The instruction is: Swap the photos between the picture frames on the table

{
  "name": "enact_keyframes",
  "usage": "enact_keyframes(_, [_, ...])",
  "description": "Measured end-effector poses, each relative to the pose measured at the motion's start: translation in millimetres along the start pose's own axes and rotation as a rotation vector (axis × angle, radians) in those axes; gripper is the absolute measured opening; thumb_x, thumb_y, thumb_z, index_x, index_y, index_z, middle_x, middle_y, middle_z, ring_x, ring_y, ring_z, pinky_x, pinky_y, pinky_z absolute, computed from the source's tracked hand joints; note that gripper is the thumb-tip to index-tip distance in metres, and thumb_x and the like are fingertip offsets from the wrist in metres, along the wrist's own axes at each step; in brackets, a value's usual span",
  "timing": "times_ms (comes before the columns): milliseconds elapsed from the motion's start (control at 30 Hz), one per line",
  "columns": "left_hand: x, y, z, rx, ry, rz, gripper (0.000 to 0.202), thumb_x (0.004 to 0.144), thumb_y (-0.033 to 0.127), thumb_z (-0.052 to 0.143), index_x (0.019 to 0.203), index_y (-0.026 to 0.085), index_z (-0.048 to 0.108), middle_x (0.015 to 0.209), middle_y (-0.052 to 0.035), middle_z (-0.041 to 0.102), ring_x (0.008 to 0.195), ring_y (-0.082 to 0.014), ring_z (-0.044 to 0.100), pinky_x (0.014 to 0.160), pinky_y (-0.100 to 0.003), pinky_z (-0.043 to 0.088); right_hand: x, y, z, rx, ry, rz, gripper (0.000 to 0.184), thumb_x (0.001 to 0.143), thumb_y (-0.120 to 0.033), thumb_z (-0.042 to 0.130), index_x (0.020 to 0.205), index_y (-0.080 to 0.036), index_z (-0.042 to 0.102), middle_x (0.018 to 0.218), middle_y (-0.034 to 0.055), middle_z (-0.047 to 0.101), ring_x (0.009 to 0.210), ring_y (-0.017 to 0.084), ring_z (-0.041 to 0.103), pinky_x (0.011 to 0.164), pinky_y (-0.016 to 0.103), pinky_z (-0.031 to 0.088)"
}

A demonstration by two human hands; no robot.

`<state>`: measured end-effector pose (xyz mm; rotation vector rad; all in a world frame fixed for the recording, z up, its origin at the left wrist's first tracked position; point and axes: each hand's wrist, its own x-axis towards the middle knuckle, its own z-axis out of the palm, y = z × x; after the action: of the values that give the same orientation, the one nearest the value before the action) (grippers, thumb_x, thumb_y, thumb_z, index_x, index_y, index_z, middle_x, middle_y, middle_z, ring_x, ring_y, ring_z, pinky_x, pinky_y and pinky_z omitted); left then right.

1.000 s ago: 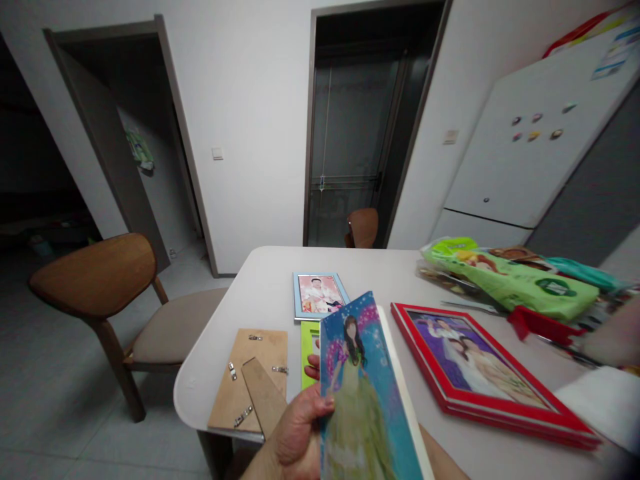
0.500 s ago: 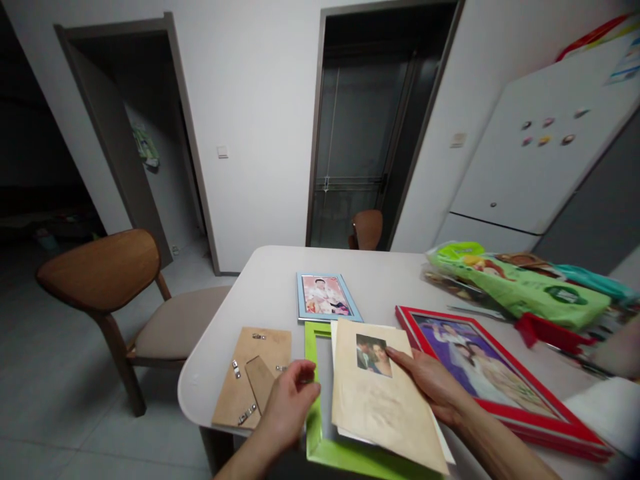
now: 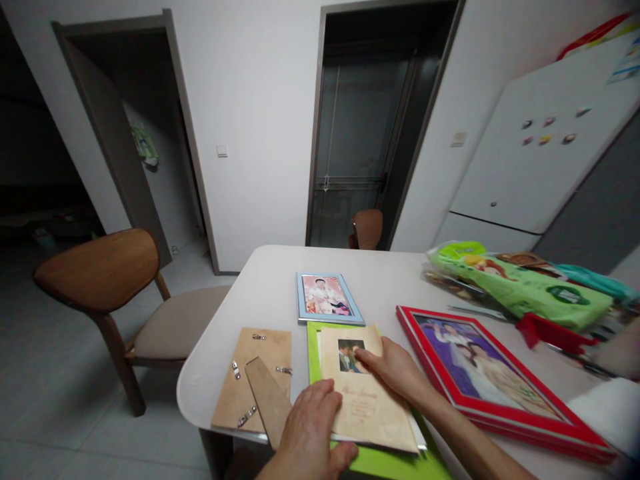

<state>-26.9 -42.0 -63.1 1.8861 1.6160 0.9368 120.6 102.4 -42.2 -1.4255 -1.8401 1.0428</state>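
**"What's the room like?"**

"White walls, two dark doorways, and a white refrigerator [image 3: 540, 167] with round magnets on the right. A wooden chair [image 3: 100, 273] stands at the corner of a white table [image 3: 260, 267]."

**"Any containers on the table?"**

"One: a green plastic pack [image 3: 520, 290] at the far right, printed with a dark green oval label. The lettering's too small to read, and I can't tell what's inside. A red picture frame [image 3: 480, 367] lies just in front of it, holding a purple-toned couple's photo. A light blue frame [image 3: 326, 297] with a portrait sits further along."

**"And at the hands?"**

"A lime-green frame [image 3: 314, 353] lies face up, with a cream photo card [image 3: 365, 393] on top of it, between the wooden backing board [image 3: 250, 377] and the red frame. The card has a small couple's photo [image 3: 351, 355] and lines of script I can't make out."

**"What's the grip?"**

"Neither hand is closed on anything. The left hand [image 3: 313, 427] lies open and flat on the card's lower edge. The right hand [image 3: 390, 370] is open too, its fingers [image 3: 365, 361] resting on the card beside the small photo."
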Motion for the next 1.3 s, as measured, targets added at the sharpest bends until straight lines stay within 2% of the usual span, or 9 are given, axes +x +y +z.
enact_keyframes(133, [1.7,6.0,-0.4,0.099,-0.016,0.075,0.047,0.064,0.027,0.062,0.107,0.015,0.05,0.116,-0.014,0.048,0.107,-0.0314,0.039,0.092,-0.045,0.027,-0.6,0.7,-0.7,-0.567,0.079,-0.127,0.043,0.069,-0.051,0.043,0.088,-0.015,0.056,0.08,0.0125,0.063,0.072,0.025,0.058,0.058,0.031,0.037])
enact_keyframes(300, [2.2,15.9,-4.6,0.198,-0.047,0.061,0.032,0.067,0.025,0.058,0.097,0.016,0.055,0.105,-0.0125,0.054,0.095,-0.0303,0.046,0.084,-0.046,0.031,-6.3,7.7,3.2,-0.729,0.218,-0.188,0.061,0.072,-0.047,0.042,0.119,-0.009,0.035,0.092,0.0138,0.056,0.081,0.023,0.055,0.06,0.029,0.037])
enact_keyframes(533, [-0.3,9.3,0.0,0.116,-0.136,0.076,0.048,0.065,0.036,0.06,0.11,0.022,0.048,0.123,-0.0137,0.043,0.114,-0.0335,0.032,0.094,-0.054,0.013,-24.5,19.8,5.9,-0.85,0.148,-0.411,0.029,0.076,-0.037,0.04,0.084,-0.018,0.061,0.098,0.0109,0.054,0.086,0.023,0.046,0.074,0.033,0.034])
enact_keyframes(633, [-4.7,5.7,-5.2,0.125,-0.143,0.102,0.061,0.063,0.039,0.062,0.116,0.018,0.043,0.127,-0.0165,0.036,0.117,-0.0342,0.028,0.094,-0.055,0.013,-27.9,13.9,8.6,-0.793,0.145,-0.393,0.027,0.076,-0.034,0.042,0.088,-0.018,0.06,0.1,0.0113,0.054,0.089,0.025,0.045,0.074,0.035,0.034])
enact_keyframes(733, [-20.0,-5.2,-27.6,0.176,-0.061,0.095,0.063,0.062,0.034,0.062,0.119,0.02,0.04,0.13,-0.0134,0.032,0.119,-0.0308,0.026,0.097,-0.052,0.012,-36.9,-5.9,20.2,-0.62,0.071,-0.466,0.03,0.075,-0.032,0.044,0.097,-0.018,0.057,0.102,0.0107,0.053,0.093,0.023,0.044,0.078,0.035,0.034])
enact_keyframes(933, [-60.2,-53.6,-81.9,0.495,0.045,-0.313,0.065,0.055,0.013,0.061,0.117,0.017,0.043,0.128,-0.0134,0.035,0.119,-0.0299,0.027,0.097,-0.049,0.019,-73.8,-59.1,81.1,-0.432,-0.234,-0.56,0.038,0.067,-0.039,0.052,0.101,-0.02,0.055,0.097,0.008,0.054,0.09,0.023,0.044,0.08,0.036,0.032])
enact_keyframes(1100, [-70.0,-80.9,-97.0,0.509,0.127,-0.226,0.054,0.055,0.012,0.064,0.107,0.018,0.053,0.121,-0.0133,0.046,0.111,-0.0273,0.041,0.093,-0.039,0.034,-86.4,-69.0,123.1,-0.365,-0.314,-0.507,0.052,0.053,-0.023,0.06,0.104,-0.02,0.05,0.097,0.0077,0.048,0.089,0.023,0.043,0.078,0.034,0.036])
enact_keyframes(1200, [-64.7,-72.5,-99.8,0.445,0.222,-0.1,0.046,0.058,0.022,0.067,0.103,0.021,0.056,0.116,-0.0129,0.051,0.107,-0.0277,0.045,0.088,-0.04,0.039,-85.3,-68.3,113.3,-0.202,-0.289,-0.517,0.054,0.055,-0.012,0.052,0.109,-0.019,0.046,0.1,0.0076,0.046,0.093,0.02,0.043,0.082,0.031,0.035])
enact_keyframes(1300, [-51.3,-46.6,-91.9,0.329,0.286,-0.001,0.044,0.06,0.026,0.067,0.103,0.023,0.055,0.118,-0.0104,0.049,0.109,-0.0272,0.043,0.09,-0.042,0.037,-83.5,-62.3,76.9,-0.134,-0.259,-0.543,0.046,0.058,-0.013,0.05,0.103,-0.02,0.051,0.1,0.0066,0.047,0.094,0.02,0.044,0.085,0.034,0.034])
